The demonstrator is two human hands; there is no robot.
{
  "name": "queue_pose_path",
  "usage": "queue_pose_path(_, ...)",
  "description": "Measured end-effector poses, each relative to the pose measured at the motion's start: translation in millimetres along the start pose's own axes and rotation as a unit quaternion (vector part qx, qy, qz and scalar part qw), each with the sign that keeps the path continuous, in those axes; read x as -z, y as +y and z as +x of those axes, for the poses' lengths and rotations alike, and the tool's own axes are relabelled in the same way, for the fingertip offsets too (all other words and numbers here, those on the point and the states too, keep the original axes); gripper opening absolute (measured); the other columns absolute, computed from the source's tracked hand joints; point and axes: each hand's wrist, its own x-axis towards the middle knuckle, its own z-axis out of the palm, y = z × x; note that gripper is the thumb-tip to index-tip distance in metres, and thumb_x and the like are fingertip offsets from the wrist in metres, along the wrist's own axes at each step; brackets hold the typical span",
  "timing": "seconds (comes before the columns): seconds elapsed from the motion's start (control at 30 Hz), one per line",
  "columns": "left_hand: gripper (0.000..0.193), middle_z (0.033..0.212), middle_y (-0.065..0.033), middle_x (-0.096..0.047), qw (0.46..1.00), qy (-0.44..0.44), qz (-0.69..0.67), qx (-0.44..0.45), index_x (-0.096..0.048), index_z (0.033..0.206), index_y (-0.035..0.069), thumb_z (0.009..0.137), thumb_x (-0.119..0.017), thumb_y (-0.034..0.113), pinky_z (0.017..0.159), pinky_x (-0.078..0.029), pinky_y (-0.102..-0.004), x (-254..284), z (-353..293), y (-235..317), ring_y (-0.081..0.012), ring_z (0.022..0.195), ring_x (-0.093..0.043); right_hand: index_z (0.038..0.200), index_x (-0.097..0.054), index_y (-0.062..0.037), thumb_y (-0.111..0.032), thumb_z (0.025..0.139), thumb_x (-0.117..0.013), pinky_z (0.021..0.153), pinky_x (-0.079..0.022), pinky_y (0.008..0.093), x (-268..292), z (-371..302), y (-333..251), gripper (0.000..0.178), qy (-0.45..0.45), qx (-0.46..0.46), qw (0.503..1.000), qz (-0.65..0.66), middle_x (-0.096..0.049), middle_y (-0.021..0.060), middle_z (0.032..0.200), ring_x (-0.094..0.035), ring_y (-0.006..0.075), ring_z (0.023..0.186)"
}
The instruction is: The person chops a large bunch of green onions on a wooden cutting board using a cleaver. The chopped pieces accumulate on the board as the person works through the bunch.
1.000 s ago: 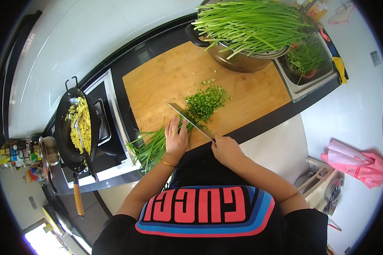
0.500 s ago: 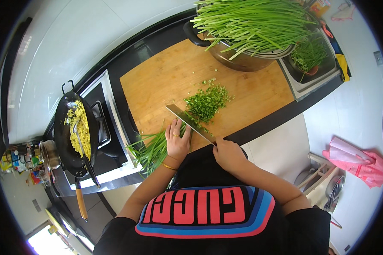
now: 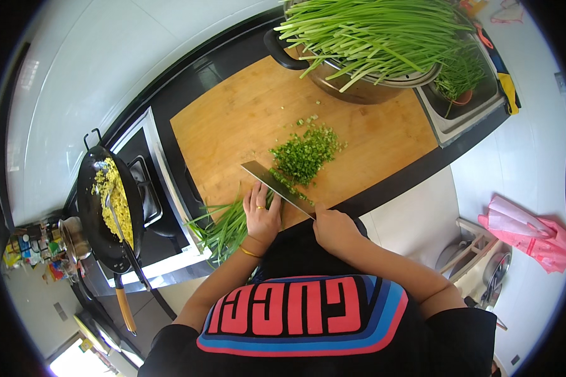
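My right hand is closed round the handle of a kitchen cleaver, whose blade points up and left across the board. Beside the blade my left hand, with a ring and a bracelet, presses down a bunch of garlic chives. The long leaves trail off the board's near left edge, toward the stove. On the far side of the blade a heap of chopped chives lies on the wooden cutting board, with fresh bits along the steel.
A large pot piled with whole chives stands at the back. Right of it is a sink with more greens. On the stove at left sits a wok with scrambled egg and a spatula. A pink cloth hangs at right.
The cleaver and my right hand have shifted slightly left along the bunch. More cut bits lie beside the blade. My left hand stays on the chives.
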Motion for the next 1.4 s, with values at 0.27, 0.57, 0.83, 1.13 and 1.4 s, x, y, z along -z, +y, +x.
queue_pose_path(0.27,0.03,0.125,-0.0169,-0.048,1.0,0.004,0.004,-0.004,-0.062,0.105,0.008,0.076,-0.06,0.012,0.097,-0.034,-0.0505,-1.3,1.0,-0.9,-0.0349,0.121,-0.042,0.096,-0.045,0.0045,-0.01,0.084,-0.043,0.067,-0.05,0.0502,7.4,6.5,-6.8,0.019,-0.04,-0.022,0.999,-0.01,-0.062,0.0279,0.077,-0.063,0.0425,0.073)
queue_pose_path(0.57,0.032,0.124,-0.017,-0.047,1.0,0.015,-0.016,-0.003,-0.062,0.105,0.009,0.076,-0.067,0.02,0.095,-0.034,-0.0497,-0.1,3.0,1.4,-0.0356,0.119,-0.044,0.092,-0.044,0.0035,-0.013,0.084,-0.048,0.06,-0.048,0.0506,11.3,-1.6,-5.0,0.018,0.0,0.014,1.0,0.008,-0.059,0.0253,0.068,-0.06,0.0421,0.064)
queue_pose_path(0.83,0.032,0.126,-0.0179,-0.047,1.0,0.018,0.01,-0.015,-0.061,0.108,0.008,0.078,-0.066,0.017,0.095,-0.035,-0.0493,1.1,5.0,1.0,-0.0358,0.119,-0.044,0.094,-0.045,0.0039,-0.013,0.084,-0.047,0.061,-0.049,0.0502,10.3,0.4,1.0,0.019,-0.004,-0.008,1.0,0.009,-0.06,0.0254,0.069,-0.06,0.0422,0.067)
queue_pose_path(1.13,0.041,0.126,-0.0179,-0.048,1.0,0.023,0.011,-0.013,-0.055,0.115,0.006,0.077,-0.066,0.018,0.096,-0.035,-0.0488,-2.4,2.2,0.7,-0.0351,0.12,-0.044,0.096,-0.046,0.0045,-0.009,0.083,-0.044,0.071,-0.049,0.05,-0.4,26.0,-7.0,0.019,-0.008,-0.021,1.0,0.019,-0.061,0.0286,0.082,-0.062,0.0429,0.079)
queue_pose_path(1.4,0.051,0.126,-0.0171,-0.047,1.0,0.021,-0.006,0.005,-0.049,0.121,0.002,0.078,-0.066,0.023,0.098,-0.033,-0.0486,-2.5,2.5,1.4,-0.0341,0.121,-0.043,0.097,-0.044,0.0026,-0.016,0.086,-0.05,0.067,-0.046,0.0509,5.6,7.3,2.6,0.022,0.072,0.045,0.995,0.048,-0.06,0.0254,0.073,-0.058,0.0442,0.072)
